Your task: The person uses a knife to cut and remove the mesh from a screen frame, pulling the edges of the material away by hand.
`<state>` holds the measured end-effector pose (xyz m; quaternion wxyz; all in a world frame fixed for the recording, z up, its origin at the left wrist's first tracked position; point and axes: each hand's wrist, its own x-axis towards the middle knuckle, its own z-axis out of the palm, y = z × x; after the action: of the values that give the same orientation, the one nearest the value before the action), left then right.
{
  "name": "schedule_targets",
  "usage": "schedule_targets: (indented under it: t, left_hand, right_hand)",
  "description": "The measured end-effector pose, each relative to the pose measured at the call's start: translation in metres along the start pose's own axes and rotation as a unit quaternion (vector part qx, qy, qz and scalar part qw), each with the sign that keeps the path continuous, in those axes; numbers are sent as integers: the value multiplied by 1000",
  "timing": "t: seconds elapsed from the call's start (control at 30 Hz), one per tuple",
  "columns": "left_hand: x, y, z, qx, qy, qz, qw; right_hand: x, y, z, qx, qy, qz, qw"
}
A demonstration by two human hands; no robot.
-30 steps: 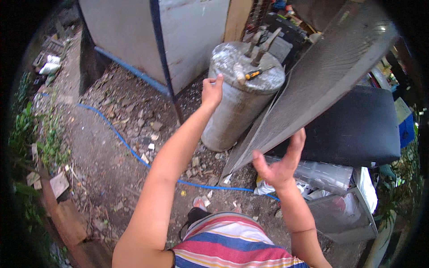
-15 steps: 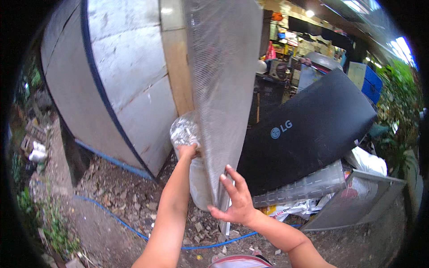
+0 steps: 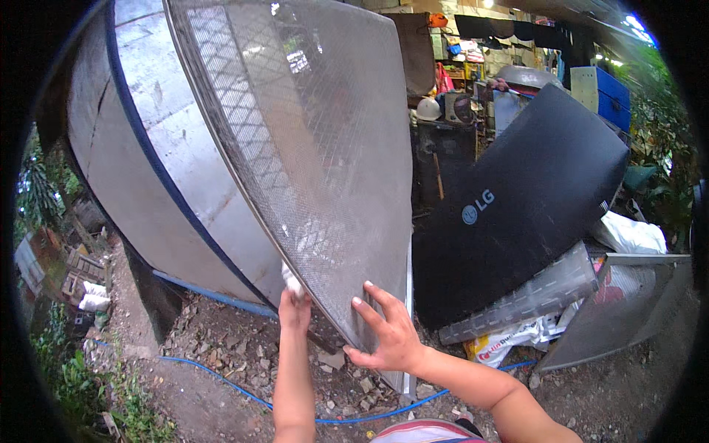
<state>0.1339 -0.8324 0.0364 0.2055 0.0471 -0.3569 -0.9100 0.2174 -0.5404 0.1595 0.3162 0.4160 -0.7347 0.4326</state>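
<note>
1. At the far left, green plants [image 3: 70, 380] grow beside bare, stony ground.
2. Next rises a tall, metal-clad structure [image 3: 185, 140], pale grey sheets with a dark blue corner strip, its lines bowed by the wide lens.
3. A blue hose [image 3: 354, 421] curves along the dirt from left of centre towards the right, passing below both hands.
4. The left hand [image 3: 295, 314] is raised at the left edge of a mesh screen panel, close to a small whitish patch; its fingers are partly hidden, so I cannot tell whether it grips anything.
5. The mesh screen panel [image 3: 347, 148], large, grey and see-through, stands tilted in the centre, narrowing to a low corner near the ground.
6. The right hand [image 3: 388, 336] is unclenched, fingers spread across the panel's lower face, thumb near its lower left edge.
7. Beyond the panel sits a white helmet [image 3: 428, 109] among clutter.
8. A broad black panel [image 3: 532, 199] leans at the right, above a translucent plastic sheet [image 3: 517, 299].
9. Farthest right, a smaller framed screen [image 3: 628, 317] leans near a white bag [image 3: 631, 234].
</note>
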Motion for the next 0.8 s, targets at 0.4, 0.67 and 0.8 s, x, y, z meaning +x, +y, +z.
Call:
schedule_targets:
  t: [0.4,0.67,0.8]
  left_hand:
    - [-199,101,189,150,-168,376,899]
    - [-198,82,245,522,-46,481,703]
    - [-190,68,234,526,-9,470,708]
  right_hand:
    - [7,0,8,34,19,-70,997]
    - [34,18,-17,304,-55,-66,949]
    - [88,3,-46,488,-91,-41,867]
